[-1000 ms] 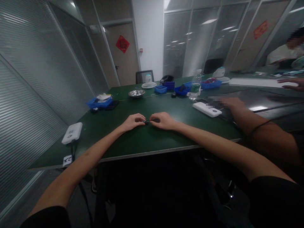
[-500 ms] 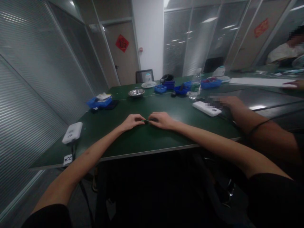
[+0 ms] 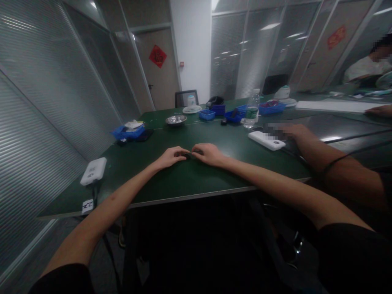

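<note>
My left hand and my right hand rest on the green table, fingertips almost meeting. Both are closed in a pinch. Between them is something small, thin and dark, too tiny and too covered by the fingers for me to name. Beyond my hands stands a shiny metal bowl.
A white power bank with a cable lies at left, another white device at right beside a co-worker's hand. Blue trays and a water bottle stand farther back. A tissue-topped blue basket is at left.
My fingertips have shifted slightly, and the left fingers now close further over the small dark thing, so less of it shows. The surroundings look the same.
</note>
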A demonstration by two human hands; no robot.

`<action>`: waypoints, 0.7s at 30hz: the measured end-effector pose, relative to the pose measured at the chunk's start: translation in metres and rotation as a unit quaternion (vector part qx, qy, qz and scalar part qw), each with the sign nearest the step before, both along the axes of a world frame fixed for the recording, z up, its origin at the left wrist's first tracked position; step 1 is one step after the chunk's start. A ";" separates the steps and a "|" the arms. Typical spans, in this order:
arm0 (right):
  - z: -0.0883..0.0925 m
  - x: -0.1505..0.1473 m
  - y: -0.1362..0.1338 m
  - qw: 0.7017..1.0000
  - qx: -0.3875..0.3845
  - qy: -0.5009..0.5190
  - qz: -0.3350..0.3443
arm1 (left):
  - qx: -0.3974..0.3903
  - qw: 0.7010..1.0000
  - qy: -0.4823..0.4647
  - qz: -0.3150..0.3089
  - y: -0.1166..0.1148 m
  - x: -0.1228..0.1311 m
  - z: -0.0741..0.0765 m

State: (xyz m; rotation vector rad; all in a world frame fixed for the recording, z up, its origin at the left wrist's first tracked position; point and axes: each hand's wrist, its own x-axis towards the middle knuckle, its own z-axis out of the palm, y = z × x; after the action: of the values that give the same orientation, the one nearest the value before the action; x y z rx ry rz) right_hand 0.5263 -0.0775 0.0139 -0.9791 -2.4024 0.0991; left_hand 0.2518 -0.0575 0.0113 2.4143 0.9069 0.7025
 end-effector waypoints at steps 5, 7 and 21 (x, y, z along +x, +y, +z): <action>0.003 0.006 0.001 0.998 -0.014 -0.010 -0.067 | -0.008 1.000 -0.008 0.006 0.004 -0.002 -0.004; 0.003 0.009 0.003 0.995 -0.020 -0.004 -0.094 | -0.012 1.000 -0.011 0.005 0.008 -0.007 -0.004; 0.006 0.016 0.005 0.992 -0.035 -0.007 -0.123 | 0.028 0.864 0.151 0.479 0.057 -0.208 -0.001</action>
State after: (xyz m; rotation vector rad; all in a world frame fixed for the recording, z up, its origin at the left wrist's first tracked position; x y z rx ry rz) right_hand 0.5423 -0.0727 0.0198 -1.3039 -2.2834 0.0878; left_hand 0.0440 -0.0007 0.0098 2.0257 2.3012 0.6548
